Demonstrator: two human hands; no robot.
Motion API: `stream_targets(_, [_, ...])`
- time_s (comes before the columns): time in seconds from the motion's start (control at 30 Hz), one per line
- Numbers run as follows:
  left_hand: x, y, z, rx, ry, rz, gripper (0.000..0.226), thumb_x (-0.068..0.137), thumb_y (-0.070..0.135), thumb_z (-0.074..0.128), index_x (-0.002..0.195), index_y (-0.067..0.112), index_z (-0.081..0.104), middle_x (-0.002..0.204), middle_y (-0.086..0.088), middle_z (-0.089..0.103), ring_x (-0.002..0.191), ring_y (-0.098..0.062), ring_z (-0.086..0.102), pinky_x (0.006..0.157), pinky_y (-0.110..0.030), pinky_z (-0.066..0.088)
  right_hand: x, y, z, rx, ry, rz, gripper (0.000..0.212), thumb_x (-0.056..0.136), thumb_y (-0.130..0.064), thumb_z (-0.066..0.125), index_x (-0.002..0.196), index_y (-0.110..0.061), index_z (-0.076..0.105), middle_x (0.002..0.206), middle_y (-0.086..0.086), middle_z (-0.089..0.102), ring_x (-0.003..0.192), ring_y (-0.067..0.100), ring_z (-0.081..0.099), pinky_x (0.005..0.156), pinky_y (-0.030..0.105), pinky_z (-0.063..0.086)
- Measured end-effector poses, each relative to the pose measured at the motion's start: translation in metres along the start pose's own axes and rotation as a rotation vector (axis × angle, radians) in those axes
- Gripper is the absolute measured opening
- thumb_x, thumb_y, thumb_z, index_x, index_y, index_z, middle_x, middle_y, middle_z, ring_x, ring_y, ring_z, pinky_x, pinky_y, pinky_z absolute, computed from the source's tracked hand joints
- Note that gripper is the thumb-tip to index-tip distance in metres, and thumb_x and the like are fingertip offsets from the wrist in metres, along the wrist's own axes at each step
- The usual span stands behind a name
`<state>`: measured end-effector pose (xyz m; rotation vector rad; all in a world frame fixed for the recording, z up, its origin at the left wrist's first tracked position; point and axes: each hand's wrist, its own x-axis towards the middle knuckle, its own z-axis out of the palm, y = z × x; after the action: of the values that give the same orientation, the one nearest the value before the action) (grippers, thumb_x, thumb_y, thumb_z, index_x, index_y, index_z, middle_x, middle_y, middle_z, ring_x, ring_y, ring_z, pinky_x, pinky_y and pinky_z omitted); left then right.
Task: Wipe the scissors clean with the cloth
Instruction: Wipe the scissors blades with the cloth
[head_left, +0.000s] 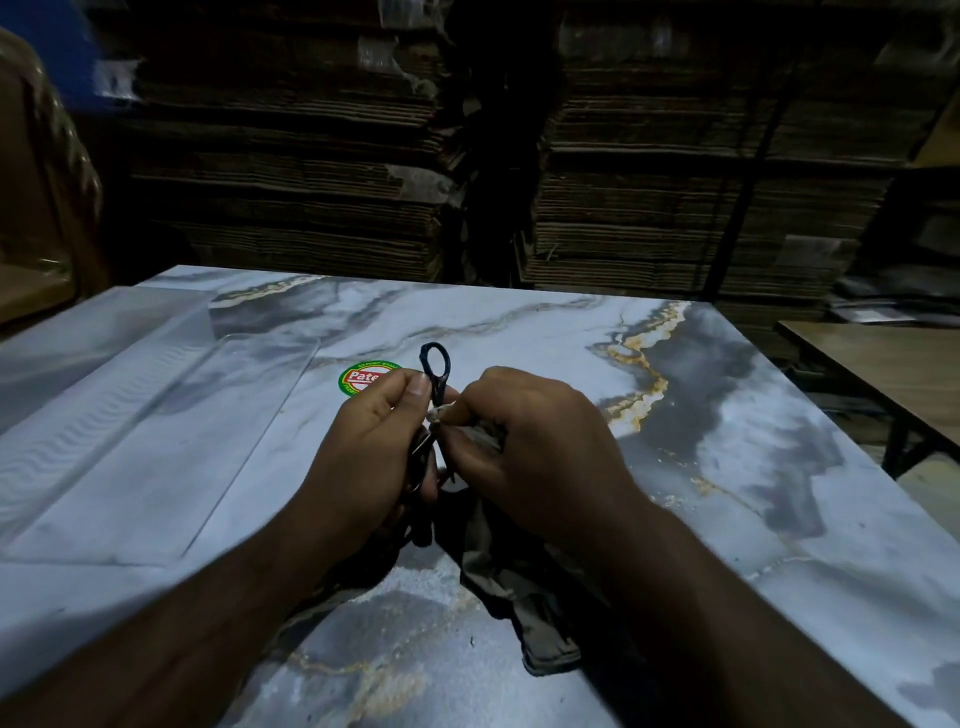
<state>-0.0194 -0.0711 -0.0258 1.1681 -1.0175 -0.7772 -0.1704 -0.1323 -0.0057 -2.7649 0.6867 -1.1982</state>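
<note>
Khaki cloth (519, 597) trails down from our right hand (540, 441) and its loose end lies crumpled on the tabletop (727, 493) close to us, between our forearms. Just above it, both hands meet over the middle of the surface. Our left hand (363, 441) is closed around the scissors (435, 374), holding them upright off the tabletop with one dark handle loop sticking out above the thumb; the blades are hidden in the palm and behind the cloth, so we cannot tell whether they are open or shut. Our right fingers (467, 447) are pinched on a bunched part of the cloth and press it against the scissors just below that loop.

We judge the wiping to be under way rather than finished: the cloth is on the metal, but how much of the scissors is already clean is too dark and too small to tell. The loop and whatever sits inside the left palm may yet need a pass.

Room is generous. A clear plastic tray (156, 441) lies well to the left, a round green and red sticker (358, 379) just beyond the left hand, and the right edge drops away well apart from the hands. Beyond the far edge stand stacks of flattened cardboard (311, 156).
</note>
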Motion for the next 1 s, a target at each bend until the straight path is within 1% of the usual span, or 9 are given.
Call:
stream_targets(0.13, [0.001, -0.003, -0.002, 0.003, 0.014, -0.006, 0.039, 0.111, 0.031, 0.044, 0.082, 0.028, 0.071, 0.049, -0.013, 0.052, 0.038, -0.025, 0.045, 0.048, -0.027, 0.037, -0.002, -0.001, -0.001, 0.025, -0.058, -0.044, 0.013, 0.083, -0.03, 0.068, 0.091, -0.023, 0.076, 0.085, -0.003, 0.069, 0.077, 0.024, 0.068, 0.058, 0.039, 0.051])
stream_targets(0.27, [0.001, -0.002, -0.001, 0.022, 0.004, -0.005, 0.041, 0.11, 0.032, 0.044, 0.077, 0.029, 0.068, 0.048, -0.021, 0.049, 0.037, -0.024, 0.041, 0.047, -0.027, 0.033, -0.001, -0.002, 0.003, -0.066, 0.063, 0.016, 0.008, 0.084, -0.028, 0.072, 0.082, -0.021, 0.072, 0.079, -0.003, 0.067, 0.074, 0.024, 0.066, 0.057, 0.039, 0.05])
stream_targets(0.37, [-0.001, -0.001, 0.002, -0.013, 0.006, -0.003, 0.041, 0.11, 0.031, 0.047, 0.075, 0.028, 0.068, 0.059, -0.017, 0.054, 0.05, -0.026, 0.049, 0.055, -0.039, 0.039, -0.002, -0.006, 0.007, -0.068, 0.03, -0.015, 0.008, 0.084, -0.024, 0.069, 0.081, -0.017, 0.07, 0.079, 0.0, 0.064, 0.074, 0.028, 0.064, 0.057, 0.042, 0.049])
stream_targets(0.43, [-0.002, -0.001, 0.003, -0.05, 0.012, -0.015, 0.041, 0.109, 0.031, 0.048, 0.076, 0.024, 0.072, 0.068, -0.008, 0.066, 0.063, -0.026, 0.06, 0.066, -0.04, 0.047, -0.003, -0.007, 0.006, -0.013, -0.024, -0.065, 0.007, 0.083, -0.023, 0.069, 0.084, -0.016, 0.072, 0.08, 0.0, 0.065, 0.073, 0.027, 0.064, 0.056, 0.041, 0.048])
stream_targets(0.5, [-0.001, -0.001, 0.003, -0.105, 0.003, -0.049, 0.037, 0.107, 0.034, 0.052, 0.08, 0.021, 0.074, 0.075, -0.013, 0.071, 0.07, -0.028, 0.066, 0.07, -0.04, 0.05, -0.003, -0.008, 0.004, 0.021, -0.067, -0.081, 0.012, 0.083, -0.028, 0.067, 0.089, -0.02, 0.073, 0.083, -0.003, 0.066, 0.075, 0.022, 0.064, 0.057, 0.034, 0.046])
stream_targets(0.6, [0.003, -0.003, 0.0, -0.08, 0.025, -0.055, 0.03, 0.104, 0.035, 0.057, 0.084, 0.019, 0.072, 0.062, -0.02, 0.061, 0.051, -0.028, 0.054, 0.055, -0.033, 0.044, 0.0, -0.007, 0.0, 0.042, -0.018, -0.001, 0.011, 0.082, -0.036, 0.066, 0.084, -0.025, 0.066, 0.081, -0.006, 0.065, 0.075, 0.019, 0.061, 0.059, 0.03, 0.043])
stream_targets(0.73, [0.007, -0.007, -0.005, 0.001, 0.049, -0.059, 0.028, 0.108, 0.034, 0.05, 0.097, 0.014, 0.067, 0.048, -0.019, 0.053, 0.032, -0.021, 0.04, 0.04, -0.021, 0.032, -0.002, -0.002, 0.001, 0.123, 0.017, 0.074, 0.006, 0.085, -0.027, 0.071, 0.083, -0.021, 0.068, 0.081, -0.006, 0.067, 0.076, 0.021, 0.064, 0.064, 0.04, 0.052])
stream_targets(0.87, [0.006, -0.009, -0.004, -0.01, 0.066, -0.04, 0.03, 0.11, 0.031, 0.046, 0.096, 0.009, 0.063, 0.05, -0.02, 0.054, 0.031, -0.016, 0.044, 0.035, -0.021, 0.034, -0.001, -0.002, 0.003, 0.139, -0.072, 0.063, 0.007, 0.086, -0.032, 0.068, 0.088, -0.026, 0.072, 0.083, -0.007, 0.067, 0.079, 0.019, 0.066, 0.063, 0.039, 0.052])
stream_targets(1.0, [0.01, -0.01, -0.007, -0.038, 0.105, -0.023, 0.03, 0.11, 0.03, 0.047, 0.099, 0.006, 0.062, 0.056, -0.02, 0.058, 0.042, -0.025, 0.05, 0.047, -0.029, 0.043, 0.0, -0.003, -0.006, 0.061, -0.18, 0.031, 0.023, 0.079, -0.045, 0.052, 0.078, -0.026, 0.064, 0.077, -0.007, 0.062, 0.072, 0.017, 0.06, 0.056, 0.031, 0.041])
